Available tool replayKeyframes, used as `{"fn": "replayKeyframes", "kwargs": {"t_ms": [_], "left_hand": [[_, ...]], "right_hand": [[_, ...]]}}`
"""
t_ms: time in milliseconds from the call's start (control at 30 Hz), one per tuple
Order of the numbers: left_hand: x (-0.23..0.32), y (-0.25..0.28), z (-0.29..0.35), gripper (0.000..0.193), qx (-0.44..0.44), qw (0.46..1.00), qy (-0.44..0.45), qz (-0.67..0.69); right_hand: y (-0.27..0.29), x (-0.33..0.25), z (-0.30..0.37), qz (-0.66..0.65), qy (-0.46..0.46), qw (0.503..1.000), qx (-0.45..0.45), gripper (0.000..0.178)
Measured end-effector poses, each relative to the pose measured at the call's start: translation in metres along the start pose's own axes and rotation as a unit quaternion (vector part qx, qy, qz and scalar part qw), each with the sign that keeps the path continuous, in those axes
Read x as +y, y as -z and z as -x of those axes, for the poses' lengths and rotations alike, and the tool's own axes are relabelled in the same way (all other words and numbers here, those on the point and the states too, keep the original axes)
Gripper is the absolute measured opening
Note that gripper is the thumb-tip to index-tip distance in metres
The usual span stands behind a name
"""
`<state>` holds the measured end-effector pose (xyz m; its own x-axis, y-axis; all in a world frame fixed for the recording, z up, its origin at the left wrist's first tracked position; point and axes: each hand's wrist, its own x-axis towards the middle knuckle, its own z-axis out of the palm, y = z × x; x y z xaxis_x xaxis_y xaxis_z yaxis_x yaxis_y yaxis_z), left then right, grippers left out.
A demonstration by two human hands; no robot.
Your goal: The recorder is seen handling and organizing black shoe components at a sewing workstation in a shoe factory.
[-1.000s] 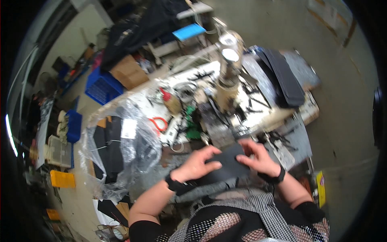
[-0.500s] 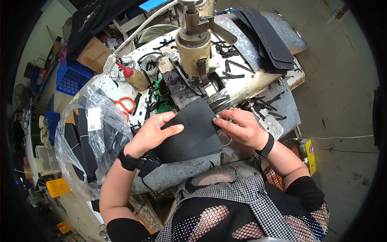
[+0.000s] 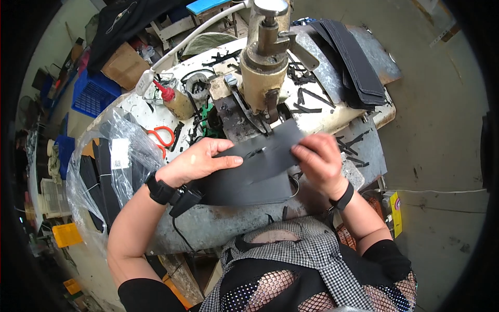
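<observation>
Between my hands, in front of a cream-coloured bench machine (image 3: 264, 78), are flat black leather-like pieces. My left hand (image 3: 196, 164) grips their left side, thumb on top and fingers mostly hidden below. The upper black piece (image 3: 275, 145) is tilted up at its right end, a little blurred. My right hand (image 3: 322, 158) pinches that end between thumb and fingers. Beneath it, another black piece (image 3: 260, 191) stays low, close to the metal worktop. How many pieces lie in the left hand cannot be told.
Stitched black pieces (image 3: 358, 73) are stacked at the far right. Black offcuts (image 3: 306, 101) litter the table. To the left are orange-handled scissors (image 3: 166, 135), a red-capped bottle (image 3: 179, 104), and a clear plastic bag (image 3: 127, 179) of black pieces. A blue crate (image 3: 93, 96) stands beyond.
The upper piece's right end has risen and separated from the piece below, with my right hand moving slightly right. The whole view has shifted a little.
</observation>
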<state>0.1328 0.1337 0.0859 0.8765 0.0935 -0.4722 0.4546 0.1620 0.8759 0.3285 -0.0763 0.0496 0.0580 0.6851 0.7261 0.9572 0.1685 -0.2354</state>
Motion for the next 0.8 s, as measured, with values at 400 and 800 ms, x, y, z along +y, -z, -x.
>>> {"fn": "replayKeyframes", "kwargs": {"t_ms": [400, 800], "left_hand": [[0.000, -0.007, 0.015, 0.024, -0.029, 0.999, -0.008, 0.016], [0.000, -0.014, 0.022, 0.015, -0.016, 1.000, 0.005, -0.024]], "right_hand": [[0.105, 0.087, -0.013, 0.041, -0.287, 0.925, 0.245, 0.014], [0.084, 0.162, -0.033, -0.116, -0.486, 0.851, 0.160, 0.026]]}}
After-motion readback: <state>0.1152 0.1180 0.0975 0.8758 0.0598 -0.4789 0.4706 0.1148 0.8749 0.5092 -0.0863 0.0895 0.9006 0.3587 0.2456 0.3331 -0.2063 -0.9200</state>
